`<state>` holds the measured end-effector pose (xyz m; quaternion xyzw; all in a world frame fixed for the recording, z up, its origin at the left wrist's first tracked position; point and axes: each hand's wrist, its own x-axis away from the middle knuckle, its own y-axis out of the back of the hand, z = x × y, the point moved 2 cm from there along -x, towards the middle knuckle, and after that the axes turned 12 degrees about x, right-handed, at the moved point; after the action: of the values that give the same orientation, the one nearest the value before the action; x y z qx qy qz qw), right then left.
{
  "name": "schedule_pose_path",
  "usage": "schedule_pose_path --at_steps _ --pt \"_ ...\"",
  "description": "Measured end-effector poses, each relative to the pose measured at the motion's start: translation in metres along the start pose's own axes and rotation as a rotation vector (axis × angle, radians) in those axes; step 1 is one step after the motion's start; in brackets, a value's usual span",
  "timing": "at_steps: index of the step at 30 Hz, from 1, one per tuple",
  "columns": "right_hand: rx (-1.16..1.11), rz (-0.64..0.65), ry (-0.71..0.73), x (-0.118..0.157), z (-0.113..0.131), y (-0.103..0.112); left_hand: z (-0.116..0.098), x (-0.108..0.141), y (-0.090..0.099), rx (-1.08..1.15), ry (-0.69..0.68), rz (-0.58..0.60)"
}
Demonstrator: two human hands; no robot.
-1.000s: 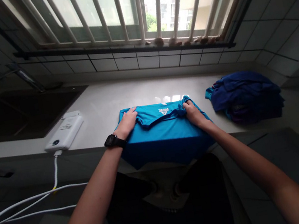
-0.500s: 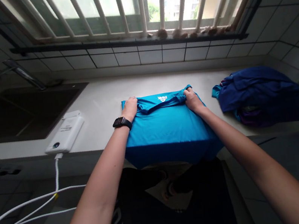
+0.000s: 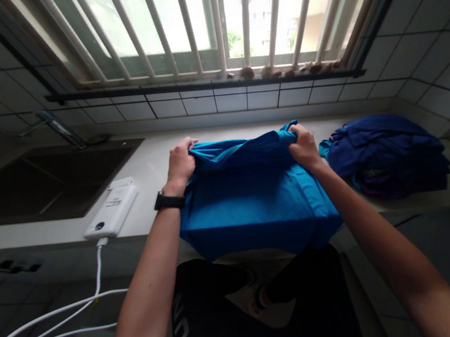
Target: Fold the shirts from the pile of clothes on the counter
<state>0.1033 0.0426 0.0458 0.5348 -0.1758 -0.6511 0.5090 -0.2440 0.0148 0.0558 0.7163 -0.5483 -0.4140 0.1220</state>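
Head view: left hand (image 3: 181,162) and right hand (image 3: 304,149) clench the far edge of a blue shirt (image 3: 251,198); a power bank (image 3: 111,211) lies left of it, a clothes pile (image 3: 387,156) right.

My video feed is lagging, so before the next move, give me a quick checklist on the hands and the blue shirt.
1. Left hand and right hand both gripping the far edge of the blue shirt: ok.
2. Shirt lying fully on the counter: not ok, its near part hangs over the front edge.
3. Power bank apart from the shirt: ok, it lies to the left.
4. Shirt apart from the pile of dark blue clothes: cannot tell, the right hand nearly meets the pile in this view.
5. Shirt's print facing up: cannot tell, no print shows.
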Motion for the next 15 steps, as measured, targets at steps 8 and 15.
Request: schedule_pose_path --at_steps 8,15 --pt "0.047 0.326 0.101 0.158 -0.012 0.008 0.022 0.154 -0.016 -0.128 0.030 0.378" --pt "0.170 0.338 0.062 0.117 -0.026 -0.031 0.028 0.110 -0.044 -0.275 0.114 0.407"
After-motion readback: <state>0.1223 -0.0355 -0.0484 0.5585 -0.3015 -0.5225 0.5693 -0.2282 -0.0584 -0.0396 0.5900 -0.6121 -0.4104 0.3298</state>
